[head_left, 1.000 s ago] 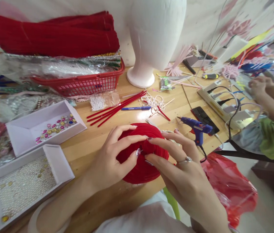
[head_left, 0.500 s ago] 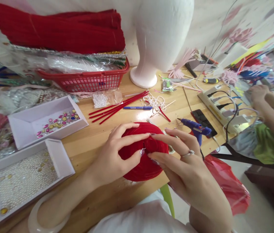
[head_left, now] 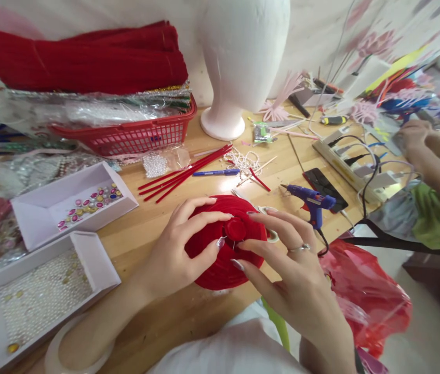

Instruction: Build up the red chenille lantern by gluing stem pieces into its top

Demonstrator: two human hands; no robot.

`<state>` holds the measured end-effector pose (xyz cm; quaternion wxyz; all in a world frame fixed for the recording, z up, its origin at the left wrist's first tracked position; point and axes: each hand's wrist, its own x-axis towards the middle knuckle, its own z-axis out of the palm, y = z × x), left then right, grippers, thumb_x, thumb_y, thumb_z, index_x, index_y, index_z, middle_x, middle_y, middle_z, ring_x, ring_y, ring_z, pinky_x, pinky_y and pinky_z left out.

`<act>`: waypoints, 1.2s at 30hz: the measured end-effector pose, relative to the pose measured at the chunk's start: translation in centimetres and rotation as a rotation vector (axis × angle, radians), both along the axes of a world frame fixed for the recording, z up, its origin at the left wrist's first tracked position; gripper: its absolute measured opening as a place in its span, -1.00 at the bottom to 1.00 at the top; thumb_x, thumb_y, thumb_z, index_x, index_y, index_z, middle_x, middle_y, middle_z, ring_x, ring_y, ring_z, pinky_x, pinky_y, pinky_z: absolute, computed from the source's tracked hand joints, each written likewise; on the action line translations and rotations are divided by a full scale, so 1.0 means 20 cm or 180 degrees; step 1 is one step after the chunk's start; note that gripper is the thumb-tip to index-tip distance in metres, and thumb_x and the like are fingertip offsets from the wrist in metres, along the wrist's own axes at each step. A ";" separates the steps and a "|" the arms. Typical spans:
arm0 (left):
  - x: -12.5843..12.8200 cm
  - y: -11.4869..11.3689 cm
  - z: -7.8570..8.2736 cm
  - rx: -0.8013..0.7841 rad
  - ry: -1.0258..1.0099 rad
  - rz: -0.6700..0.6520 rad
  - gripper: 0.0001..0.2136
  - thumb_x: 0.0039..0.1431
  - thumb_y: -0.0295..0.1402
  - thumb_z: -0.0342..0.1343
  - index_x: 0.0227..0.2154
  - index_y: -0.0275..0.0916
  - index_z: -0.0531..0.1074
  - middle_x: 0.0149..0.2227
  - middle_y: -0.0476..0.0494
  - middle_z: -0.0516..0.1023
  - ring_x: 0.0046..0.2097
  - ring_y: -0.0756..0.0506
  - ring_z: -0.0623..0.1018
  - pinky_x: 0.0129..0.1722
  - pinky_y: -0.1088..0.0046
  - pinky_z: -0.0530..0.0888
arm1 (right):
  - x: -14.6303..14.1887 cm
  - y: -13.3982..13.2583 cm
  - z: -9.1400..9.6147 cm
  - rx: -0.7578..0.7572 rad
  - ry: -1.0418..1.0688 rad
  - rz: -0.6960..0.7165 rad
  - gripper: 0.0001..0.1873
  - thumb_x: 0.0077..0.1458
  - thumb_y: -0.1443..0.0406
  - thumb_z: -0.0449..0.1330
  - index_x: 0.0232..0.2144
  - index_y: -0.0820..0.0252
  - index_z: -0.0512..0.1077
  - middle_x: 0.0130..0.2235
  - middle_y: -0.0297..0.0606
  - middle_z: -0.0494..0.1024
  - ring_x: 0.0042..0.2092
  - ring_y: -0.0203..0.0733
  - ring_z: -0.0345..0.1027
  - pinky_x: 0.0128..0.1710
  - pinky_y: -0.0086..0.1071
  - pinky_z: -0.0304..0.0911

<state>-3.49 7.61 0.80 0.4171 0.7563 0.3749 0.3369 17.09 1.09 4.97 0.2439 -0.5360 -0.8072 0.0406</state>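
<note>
A rounded red dome of wound fuzzy stems (head_left: 212, 272) sits at the table's front edge. On its top is a small red coil (head_left: 236, 229), with thin wire ends poking out beside it. My left hand (head_left: 183, 246) curves over the dome's left side, holding it, its index fingertip by the coil and its thumb tip by a wire end. At the right side, my right hand (head_left: 288, 257) has its fingers spread around the coil, the thumb apart from the index finger. A ring is on it. The dome's far right side is partly hidden by this hand.
Red fuzzy stems (head_left: 184, 174), a blue pen (head_left: 215, 172) and a bead string lie behind the dome. A blue glue gun (head_left: 309, 197) and phone (head_left: 324, 189) are right. Bead boxes (head_left: 134, 200) stand left, a foam head (head_left: 243, 57) behind. Another person's arm (head_left: 426, 148) shows at right.
My right thumb and fingers have spread apart from their closed-up position at the dome's top, so the red coil and wire ends now show. The view has shifted slightly.
</note>
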 end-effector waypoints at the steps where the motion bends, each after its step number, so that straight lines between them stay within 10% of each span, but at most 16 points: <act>1: 0.00 0.00 0.00 0.0030 0.0062 -0.0040 -0.67 0.28 -0.43 0.06 0.07 -0.07 0.46 0.22 -0.13 0.34 0.29 -0.16 0.34 0.34 0.21 0.27 | -0.01 0.00 0.01 -0.0093 -0.0101 -0.0004 -0.90 0.26 0.32 0.24 -0.17 0.18 0.50 0.17 -0.01 0.38 0.26 0.10 0.09 0.21 0.04 0.18; 36: 0.05 -0.07 0.03 -0.0306 0.0163 0.0096 -0.66 0.31 -0.43 -0.01 0.10 -0.01 0.33 0.28 -0.11 0.25 0.37 -0.20 0.18 0.38 0.04 0.12 | -0.06 -0.01 0.04 -0.0193 -0.0431 -0.0105 -0.90 0.27 0.26 0.20 -0.23 0.18 0.42 0.23 0.01 0.32 0.28 0.20 0.03 0.20 0.17 0.18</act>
